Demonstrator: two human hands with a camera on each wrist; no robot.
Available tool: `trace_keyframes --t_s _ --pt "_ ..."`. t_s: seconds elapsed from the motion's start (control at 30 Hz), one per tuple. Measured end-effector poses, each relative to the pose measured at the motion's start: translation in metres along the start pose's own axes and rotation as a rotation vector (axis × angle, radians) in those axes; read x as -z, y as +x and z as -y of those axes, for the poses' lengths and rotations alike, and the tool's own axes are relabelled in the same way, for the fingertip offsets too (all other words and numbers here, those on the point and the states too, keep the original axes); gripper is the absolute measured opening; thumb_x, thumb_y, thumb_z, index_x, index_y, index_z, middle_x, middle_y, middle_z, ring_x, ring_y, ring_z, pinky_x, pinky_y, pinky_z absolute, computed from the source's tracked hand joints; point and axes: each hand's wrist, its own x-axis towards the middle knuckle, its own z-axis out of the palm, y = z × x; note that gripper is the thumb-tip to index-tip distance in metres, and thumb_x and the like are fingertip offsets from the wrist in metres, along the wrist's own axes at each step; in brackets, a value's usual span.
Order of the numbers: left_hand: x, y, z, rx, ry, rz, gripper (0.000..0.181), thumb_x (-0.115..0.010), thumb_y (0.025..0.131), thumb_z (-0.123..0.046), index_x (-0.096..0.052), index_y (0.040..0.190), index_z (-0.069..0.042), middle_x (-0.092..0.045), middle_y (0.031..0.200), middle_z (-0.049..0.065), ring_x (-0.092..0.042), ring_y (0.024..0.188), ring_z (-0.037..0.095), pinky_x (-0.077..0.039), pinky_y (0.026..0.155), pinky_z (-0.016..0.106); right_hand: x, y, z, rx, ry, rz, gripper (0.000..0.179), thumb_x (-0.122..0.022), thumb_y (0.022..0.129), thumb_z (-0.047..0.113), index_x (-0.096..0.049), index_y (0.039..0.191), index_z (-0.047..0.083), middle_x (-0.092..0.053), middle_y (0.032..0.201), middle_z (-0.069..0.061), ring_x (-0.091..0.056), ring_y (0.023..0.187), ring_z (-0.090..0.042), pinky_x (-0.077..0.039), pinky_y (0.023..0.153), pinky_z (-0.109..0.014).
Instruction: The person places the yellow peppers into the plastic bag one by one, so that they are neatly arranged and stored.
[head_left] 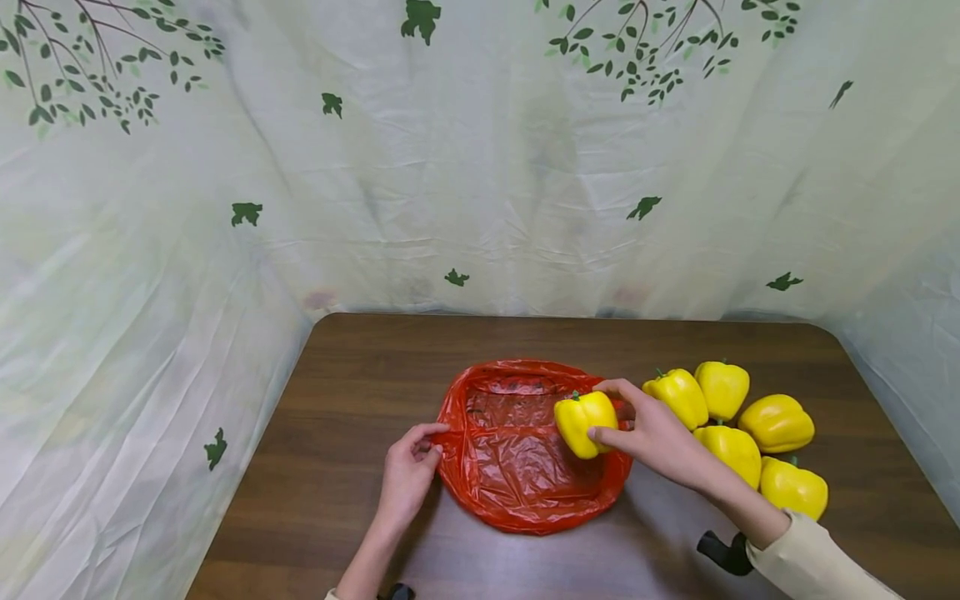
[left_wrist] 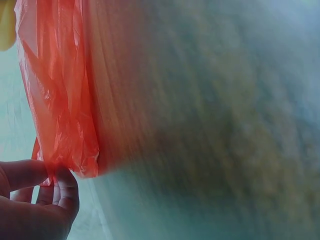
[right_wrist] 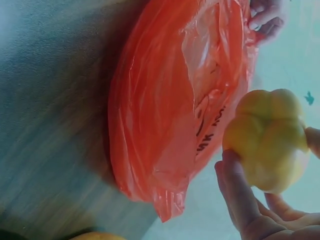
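Observation:
A red plastic bag [head_left: 536, 475] stands on the table with its mouth spread wide. At its left rim my left hand [head_left: 407, 471] pinches the plastic between thumb and fingers; the left wrist view shows the same pinch on the bag's edge [left_wrist: 62, 100]. Over the right part of the opening, my right hand [head_left: 660, 433] holds a yellow bell pepper [head_left: 583, 423] by thumb and fingertips. In the right wrist view this pepper [right_wrist: 270, 140] shows its lobed underside beside the bag [right_wrist: 155, 110], which bears dark printing.
Several more yellow bell peppers [head_left: 776, 423] lie grouped on the right side of the brown wooden table [head_left: 360, 367]. A pale curtain [head_left: 487, 183] with printed leaves hangs behind the table and along its sides.

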Motion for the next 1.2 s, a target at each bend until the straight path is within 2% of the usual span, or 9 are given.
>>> trace_keyframes --t_s 0.33,0.53,0.77,1.2 --pt "-0.001 0.003 -0.001 0.009 0.017 0.002 0.032 -0.060 0.085 0.014 -0.073 0.104 -0.008 -0.066 0.098 0.009 -0.058 0.077 0.021 -0.050 0.061 0.025 -0.005 0.013 0.007 -0.044 0.002 -0.001 0.067 -0.076 0.082 0.047 -0.051 0.133 0.012 -0.063 0.111 -0.006 -0.061 0.085 -0.021 -0.056 0.071 -0.032" --pt "-0.002 0.003 -0.003 0.021 0.022 0.011 0.031 -0.060 0.086 0.013 -0.073 0.105 -0.008 -0.067 0.099 0.009 -0.058 0.079 0.021 -0.050 0.061 0.026 -0.007 0.021 0.012 -0.026 0.029 0.037 0.065 -0.078 0.082 0.043 -0.053 0.132 0.011 -0.063 0.111 -0.007 -0.062 0.087 -0.020 -0.057 0.072 -0.033" --pt "-0.001 0.003 -0.003 0.012 0.015 0.003 0.031 -0.060 0.085 0.013 -0.073 0.105 -0.007 -0.066 0.093 0.010 -0.058 0.076 0.021 -0.050 0.061 0.026 -0.012 0.030 0.017 -0.013 0.062 0.072 0.059 -0.079 0.081 0.038 -0.055 0.128 0.012 -0.063 0.110 -0.006 -0.063 0.093 -0.021 -0.057 0.074 -0.034" --pt "-0.002 0.001 -0.003 0.012 -0.005 -0.002 0.030 -0.060 0.085 0.014 -0.073 0.103 -0.006 -0.065 0.090 0.010 -0.057 0.073 0.020 -0.049 0.058 0.025 -0.018 0.046 0.031 -0.015 0.008 0.091 0.056 -0.080 0.081 0.033 -0.056 0.125 0.008 -0.063 0.110 -0.007 -0.061 0.087 -0.021 -0.056 0.073 -0.033"
